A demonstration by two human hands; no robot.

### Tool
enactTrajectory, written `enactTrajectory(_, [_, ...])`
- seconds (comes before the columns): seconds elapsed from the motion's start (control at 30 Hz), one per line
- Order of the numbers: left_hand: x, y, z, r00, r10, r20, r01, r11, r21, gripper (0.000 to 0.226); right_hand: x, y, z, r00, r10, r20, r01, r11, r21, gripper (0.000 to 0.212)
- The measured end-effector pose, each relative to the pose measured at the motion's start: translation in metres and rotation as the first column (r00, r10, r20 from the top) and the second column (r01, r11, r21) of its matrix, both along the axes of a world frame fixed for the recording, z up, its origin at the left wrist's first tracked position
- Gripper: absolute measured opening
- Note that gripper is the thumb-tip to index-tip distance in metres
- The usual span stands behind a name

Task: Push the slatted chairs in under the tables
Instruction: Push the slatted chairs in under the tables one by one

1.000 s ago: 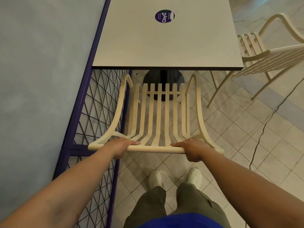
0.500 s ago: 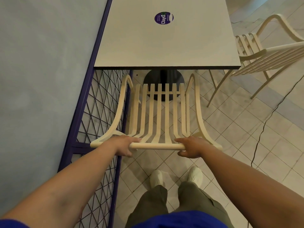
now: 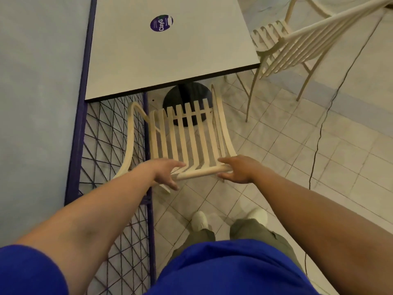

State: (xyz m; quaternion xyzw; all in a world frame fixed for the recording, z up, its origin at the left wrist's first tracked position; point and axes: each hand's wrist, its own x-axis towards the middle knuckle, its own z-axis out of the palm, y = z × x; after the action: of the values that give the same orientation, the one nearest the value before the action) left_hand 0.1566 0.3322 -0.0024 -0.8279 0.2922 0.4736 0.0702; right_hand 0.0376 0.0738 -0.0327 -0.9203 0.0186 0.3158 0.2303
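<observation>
A cream slatted chair point(image 3: 191, 135) stands in front of me, its seat front partly under the white square table point(image 3: 170, 56). My left hand point(image 3: 163, 172) and my right hand point(image 3: 239, 169) are at the two ends of its top back rail. The fingers of both hands are straightened and spread above and below the rail, loosely touching it, not clenched on it. The chair's front legs are hidden under the tabletop, near the black round table base point(image 3: 187, 92).
A purple wire-mesh fence point(image 3: 110, 135) and a blue-grey wall point(image 3: 38, 81) run close along the chair's left side. A second slatted chair point(image 3: 297, 45) stands pulled out at the table's right side. A thin black cable point(image 3: 319, 135) lies on the tiled floor.
The chair has slid forward toward the table and turned slightly. Both hands have gone from a closed grip on the top rail to straightened, loosened fingers. My view has swung left.
</observation>
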Motion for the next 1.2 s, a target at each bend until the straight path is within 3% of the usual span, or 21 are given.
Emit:
enactTrajectory(0.17, [-0.014, -0.089, 0.018, 0.995, -0.096, 0.015, 0.096, 0.995, -0.016, 0.095, -0.033, -0.063, -0.002, 0.994, -0.108, -0.012, 0.108, 0.993, 0.036, 0.072])
enactTrajectory(0.47, [-0.060, -0.244, 0.016, 0.998, -0.058, -0.007, 0.055, 0.976, -0.209, 0.079, -0.085, -0.167, 0.004, 0.967, -0.243, -0.076, 0.244, 0.970, 0.002, 0.071])
enactTrajectory(0.77, [-0.083, -0.344, 0.011, 0.985, -0.163, -0.064, 0.147, 0.968, -0.203, 0.071, -0.127, -0.249, 0.007, 0.910, -0.398, -0.120, 0.398, 0.917, -0.021, 0.072])
enactTrajectory(1.03, [-0.052, -0.389, 0.006, 0.983, -0.174, -0.051, 0.161, 0.967, -0.198, 0.065, -0.095, -0.298, 0.013, 0.919, -0.382, -0.099, 0.382, 0.924, -0.023, 0.071])
enactTrajectory(1.2, [0.004, -0.425, -0.002, 0.991, -0.125, -0.046, 0.112, 0.969, -0.221, 0.066, -0.031, -0.345, 0.006, 0.940, -0.332, -0.077, 0.329, 0.943, -0.056, 0.073])
